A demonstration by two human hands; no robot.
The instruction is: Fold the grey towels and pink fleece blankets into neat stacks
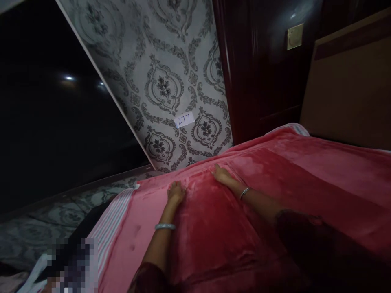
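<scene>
A red and pink plush blanket [210, 215] is spread before me, with a darker red panel between my arms. My left hand [176, 192] rests at the far left corner of that panel, fingers curled onto the fabric, a pale bangle on its wrist. Farther right, my right hand [221, 174] is at the panel's far edge, its fingers bent down on the cloth; a silver bracelet circles this wrist. Both hands appear to grip the blanket's edge, though the fingertips are partly lost in the pile. Light creases run across the plush.
A striped cloth [114, 215] shows beneath the blanket's left side. Beyond are patterned wallpaper [165, 87] with a paper label [184, 119] reading 277, a large black screen [61, 114], a dark wood panel [259, 73] and a brown board [351, 89]. Part of the lower left is pixelated.
</scene>
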